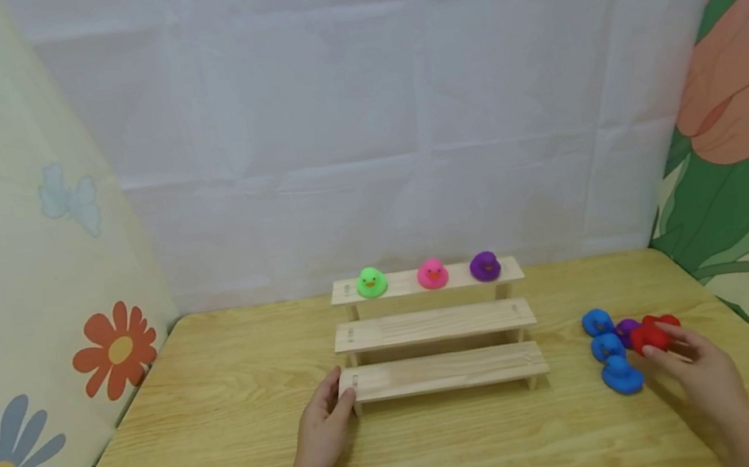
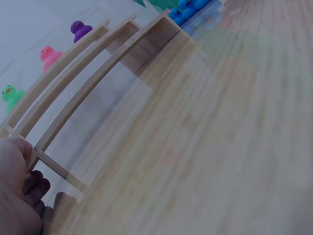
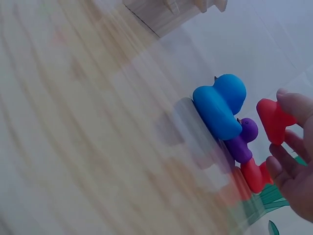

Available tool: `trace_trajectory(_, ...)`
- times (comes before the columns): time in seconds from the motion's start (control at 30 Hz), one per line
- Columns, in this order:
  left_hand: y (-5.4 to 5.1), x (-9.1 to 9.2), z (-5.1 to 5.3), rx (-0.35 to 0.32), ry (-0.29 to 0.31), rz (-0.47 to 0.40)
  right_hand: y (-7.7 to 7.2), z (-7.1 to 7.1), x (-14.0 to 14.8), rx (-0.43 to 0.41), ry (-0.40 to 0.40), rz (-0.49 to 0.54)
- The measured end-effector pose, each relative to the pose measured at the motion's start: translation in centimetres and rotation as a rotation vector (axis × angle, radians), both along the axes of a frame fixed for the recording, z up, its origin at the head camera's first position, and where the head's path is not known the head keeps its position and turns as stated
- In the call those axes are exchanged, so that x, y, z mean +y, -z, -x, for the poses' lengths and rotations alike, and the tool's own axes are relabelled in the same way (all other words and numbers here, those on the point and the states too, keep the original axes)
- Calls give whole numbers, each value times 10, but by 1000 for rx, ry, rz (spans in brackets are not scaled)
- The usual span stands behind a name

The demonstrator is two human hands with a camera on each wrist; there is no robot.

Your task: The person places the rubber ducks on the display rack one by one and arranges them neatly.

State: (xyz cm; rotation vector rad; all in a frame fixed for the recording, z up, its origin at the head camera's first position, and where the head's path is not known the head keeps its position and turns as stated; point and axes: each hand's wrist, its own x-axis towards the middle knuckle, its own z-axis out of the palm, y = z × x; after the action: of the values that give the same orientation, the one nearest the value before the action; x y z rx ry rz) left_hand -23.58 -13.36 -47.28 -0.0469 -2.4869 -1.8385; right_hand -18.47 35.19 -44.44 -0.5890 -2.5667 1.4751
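Right hand (image 1: 703,373) pinching red duck (image 3: 271,120) between thumb and fingers, left hand (image 1: 322,431) gripping wooden rack (image 1: 442,372)

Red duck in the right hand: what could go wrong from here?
The red duck, pinched by the right hand, could slip. Moving it might nudge the blue ducks and purple duck crowded close by. The left hand grips the end of the rack, so a tug might topple the three ducks on top.

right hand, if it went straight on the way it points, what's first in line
Beyond the red duck in the right hand, probably the purple duck beside the blue ducks, though height is unclear and it might pass above.
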Motion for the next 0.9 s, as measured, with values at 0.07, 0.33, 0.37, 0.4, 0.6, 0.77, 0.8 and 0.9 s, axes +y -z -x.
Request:
trace_trajectory(0.07, 0, 0, 0, 0, 1, -1, 0, 0, -1, 26, -5, -10)
trace_trajectory(0.33, -3, 1, 0, -12, -1, 0, -2, 1, -9, 186, -45, -47)
trace_trajectory(0.37, -3, 1, 0, -12, -1, 1, -3, 1, -10, 183, -48, -55)
trace_trajectory(0.4, -3, 1, 0, -13, -1, 1, -4, 2, -11, 182, -51, -64)
trace_trajectory(0.6, 0, 0, 1, -19, -3, -3, -10, 8, -17, 153, -70, -120)
trace_trajectory(0.77, 0, 0, 1, -15, 2, -8, -16, 13, -21, 95, -96, -146)
trace_trajectory(0.8, 0, 0, 1, -13, 3, -7, -18, 14, -22, 91, -104, -145)
trace_trajectory(0.9, 0, -1, 0, -14, 2, -8, -20, 17, -27, 106, -119, -151)
